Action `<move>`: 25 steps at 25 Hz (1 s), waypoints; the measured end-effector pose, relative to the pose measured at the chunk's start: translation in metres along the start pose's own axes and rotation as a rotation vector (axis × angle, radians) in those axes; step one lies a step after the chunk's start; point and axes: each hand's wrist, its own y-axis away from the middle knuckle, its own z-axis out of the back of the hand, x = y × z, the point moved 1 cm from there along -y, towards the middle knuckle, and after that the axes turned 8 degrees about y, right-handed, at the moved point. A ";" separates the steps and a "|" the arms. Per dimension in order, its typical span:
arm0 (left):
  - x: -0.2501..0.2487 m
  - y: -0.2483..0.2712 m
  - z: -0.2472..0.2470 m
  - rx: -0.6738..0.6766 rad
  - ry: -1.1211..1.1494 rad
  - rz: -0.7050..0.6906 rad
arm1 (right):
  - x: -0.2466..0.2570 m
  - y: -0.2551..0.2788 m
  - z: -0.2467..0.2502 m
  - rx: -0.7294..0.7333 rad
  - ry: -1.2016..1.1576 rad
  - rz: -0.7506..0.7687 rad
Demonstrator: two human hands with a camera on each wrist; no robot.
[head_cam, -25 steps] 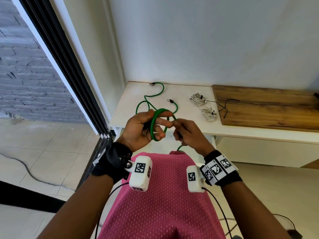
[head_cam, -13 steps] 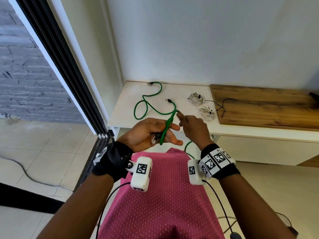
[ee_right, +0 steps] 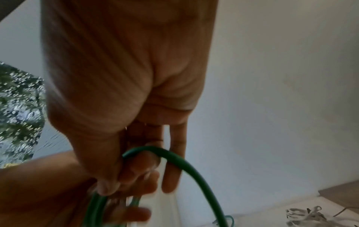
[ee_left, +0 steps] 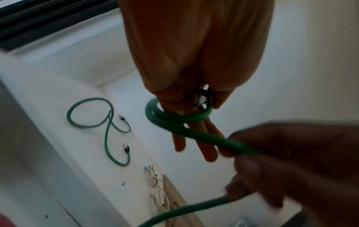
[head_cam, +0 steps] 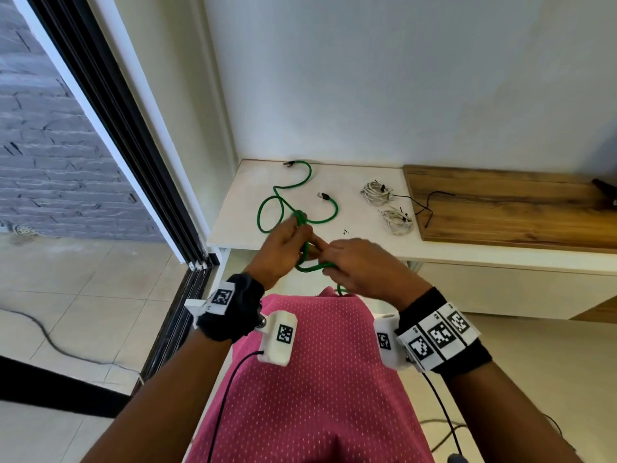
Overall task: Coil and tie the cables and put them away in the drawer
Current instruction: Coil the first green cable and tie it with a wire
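Note:
A green cable (head_cam: pixel 309 268) is looped round the fingers of my left hand (head_cam: pixel 302 242), in the air just before the white table's front edge (head_cam: pixel 467 257). In the left wrist view the loops (ee_left: pixel 174 119) circle the straight fingers, and the thumb pins the cable's plug (ee_left: pixel 204 98) against them. My right hand (head_cam: pixel 329 259) pinches the same cable (ee_right: pixel 139 151) close to the left fingers; the free length hangs down toward my lap. A second green cable (head_cam: pixel 277 208) lies loose on the table.
Two coiled white cables (head_cam: pixel 377 193) (head_cam: pixel 397 222) and a thin black wire (head_cam: pixel 424 208) lie near a wooden board (head_cam: pixel 517 208) on the right. A wall stands behind the table. A sliding door frame (head_cam: pixel 140 162) runs along the left. A white panel (head_cam: pixel 500 289) sits under the tabletop.
My left hand has turned from palm up to back up. My right hand has carried the green cable round the left fingers, adding a loop. Both hands have shifted slightly toward the table.

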 end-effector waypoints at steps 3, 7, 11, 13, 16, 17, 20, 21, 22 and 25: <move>0.003 0.006 -0.005 0.200 -0.184 0.072 | -0.021 0.003 0.020 -0.255 -0.122 0.100; 0.006 0.011 -0.003 0.343 -0.045 0.139 | -0.041 0.001 0.032 -0.380 -0.178 0.104; 0.006 0.017 -0.004 0.451 0.398 0.093 | -0.048 -0.001 0.008 -0.462 -0.589 -0.188; 0.003 0.016 -0.001 0.385 0.598 0.041 | -0.047 0.000 -0.014 -0.359 -0.773 -0.424; -0.001 0.010 0.009 0.235 0.720 -0.012 | -0.029 0.002 -0.042 0.071 -0.497 -0.505; -0.002 0.009 0.012 0.197 0.719 -0.022 | -0.022 0.002 -0.050 0.173 -0.351 -0.443; -0.001 0.008 0.017 0.049 0.593 0.033 | -0.014 0.004 -0.055 0.157 -0.236 -0.378; 0.000 0.009 0.018 0.012 0.526 0.065 | -0.017 0.006 -0.052 0.081 -0.307 -0.382; 0.000 0.010 0.020 0.007 0.465 0.099 | -0.021 0.008 -0.047 -0.011 -0.416 -0.403; 0.000 0.016 0.020 0.079 0.385 0.204 | -0.037 0.010 -0.033 -0.235 -0.704 -0.588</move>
